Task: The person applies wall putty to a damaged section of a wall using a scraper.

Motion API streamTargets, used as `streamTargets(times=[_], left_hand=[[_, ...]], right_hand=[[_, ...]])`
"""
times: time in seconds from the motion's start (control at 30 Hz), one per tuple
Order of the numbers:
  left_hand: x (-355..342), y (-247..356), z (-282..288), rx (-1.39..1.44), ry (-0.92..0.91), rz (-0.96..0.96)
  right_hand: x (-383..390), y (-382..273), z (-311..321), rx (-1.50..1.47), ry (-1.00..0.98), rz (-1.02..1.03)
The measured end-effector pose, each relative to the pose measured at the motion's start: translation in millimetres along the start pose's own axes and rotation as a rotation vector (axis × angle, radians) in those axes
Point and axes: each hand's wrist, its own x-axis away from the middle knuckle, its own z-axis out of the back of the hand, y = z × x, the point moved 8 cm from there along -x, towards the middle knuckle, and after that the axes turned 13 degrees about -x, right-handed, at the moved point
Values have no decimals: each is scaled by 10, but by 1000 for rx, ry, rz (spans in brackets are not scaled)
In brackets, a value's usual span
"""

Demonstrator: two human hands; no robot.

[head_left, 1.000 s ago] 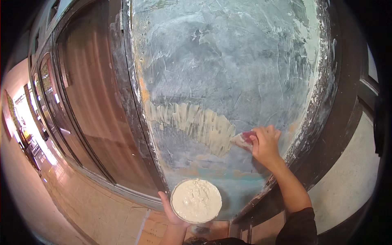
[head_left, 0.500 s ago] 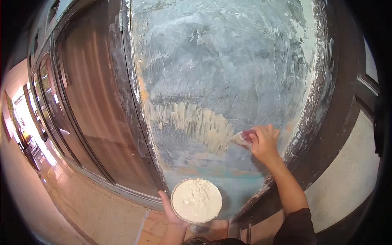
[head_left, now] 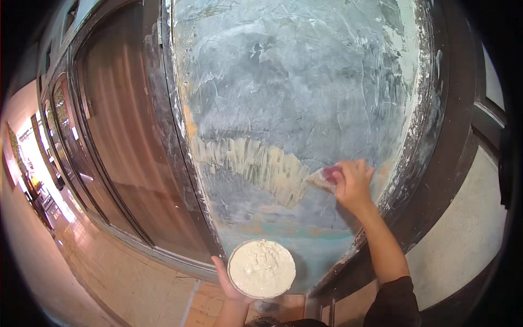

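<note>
My left hand (head_left: 227, 284) holds up a round container full of cream-white putty (head_left: 262, 269), its thumb along the left side and the other fingers hidden beneath. At the wall, my right hand (head_left: 354, 184) grips a putty knife (head_left: 324, 177) with a reddish handle; its blade, smeared with pale paste, meets the surface. Just left of that blade a cream band of putty (head_left: 256, 168) runs across the grey-blue patchy wall (head_left: 294, 92), marked with upright streaks.
A brown-framed glass door (head_left: 125, 131) stands to the left, with a tiled floor (head_left: 131, 278) below it. Dark wooden framing (head_left: 436, 180) with pale panels borders the wall on the right. A bright opening (head_left: 41, 158) shows at the far left.
My right hand and the putty knife have shifted very slightly upward at the right end of the putty band. The container in my left hand has barely moved.
</note>
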Motion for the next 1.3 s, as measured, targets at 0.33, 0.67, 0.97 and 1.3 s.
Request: streamTargets(times=[0.33,0.67,0.97,1.3], left_hand=[[-60,54,-11,45,42,10],[-188,336,-218,97,-70,-52],[-184,189,-226,370,-20,92],[-73,275,-380,96,-15,43]], right_hand=[[-116,-136,329,-579,-129,-70],[126,-1380,473,-401,-547,559],[-42,-1443,551,-508,-579,556],[-18,-1540,400,-542,-627,559]])
